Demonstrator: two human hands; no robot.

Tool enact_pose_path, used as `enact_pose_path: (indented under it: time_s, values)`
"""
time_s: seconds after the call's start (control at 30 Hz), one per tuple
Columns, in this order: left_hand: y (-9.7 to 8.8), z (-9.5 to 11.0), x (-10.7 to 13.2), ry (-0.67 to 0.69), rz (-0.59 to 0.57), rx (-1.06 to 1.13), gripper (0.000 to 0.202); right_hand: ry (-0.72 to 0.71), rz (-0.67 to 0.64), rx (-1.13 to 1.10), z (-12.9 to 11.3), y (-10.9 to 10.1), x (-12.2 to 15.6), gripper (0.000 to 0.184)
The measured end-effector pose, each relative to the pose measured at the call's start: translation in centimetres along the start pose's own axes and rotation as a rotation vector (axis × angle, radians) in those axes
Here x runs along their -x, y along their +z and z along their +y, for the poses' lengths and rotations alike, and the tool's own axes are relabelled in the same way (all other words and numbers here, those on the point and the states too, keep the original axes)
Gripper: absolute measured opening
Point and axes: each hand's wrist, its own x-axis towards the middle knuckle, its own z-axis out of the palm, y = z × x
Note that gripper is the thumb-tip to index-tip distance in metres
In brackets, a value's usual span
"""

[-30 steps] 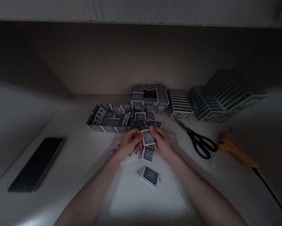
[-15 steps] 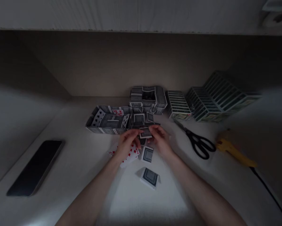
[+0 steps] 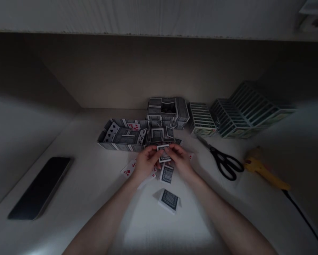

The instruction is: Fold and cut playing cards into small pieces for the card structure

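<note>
A black smartphone (image 3: 40,187) is lying at the left of the white tabletop (image 3: 137,221), and a low walled structure of playing cards (image 3: 123,136) is standing farther in, showing clubs and hearts. Nearer, a face-up five of diamonds (image 3: 128,168) is lying just beside the left hand (image 3: 147,163). That hand and the right hand (image 3: 181,163) are both grasping one blue-backed playing card (image 3: 164,154) between their fingers, holding it above the loose cards at the center, near the card structures. Another card (image 3: 166,174) is lying below them, and a folded card (image 3: 169,200) is standing nearer. Farther right, stacked card frames (image 3: 244,113) are standing behind black-handled scissors (image 3: 225,163), and a yellow hot glue gun (image 3: 262,173) is lying with its black cord (image 3: 305,216) trailing away.
</note>
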Motion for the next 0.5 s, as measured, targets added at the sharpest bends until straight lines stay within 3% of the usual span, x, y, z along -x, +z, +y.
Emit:
enact_pose_path:
  time_s: [0.17,0.5]
  values:
    - [0.02,-0.68,0.06,0.052,-0.007,-0.112,0.031,-0.002,-0.041,0.035,0.08,0.17,0.21,0.029]
    - [-0.13,0.05,0.62,0.089,-0.084,-0.151,0.032,-0.010,-0.100,0.194,0.13,0.08,0.38,0.051]
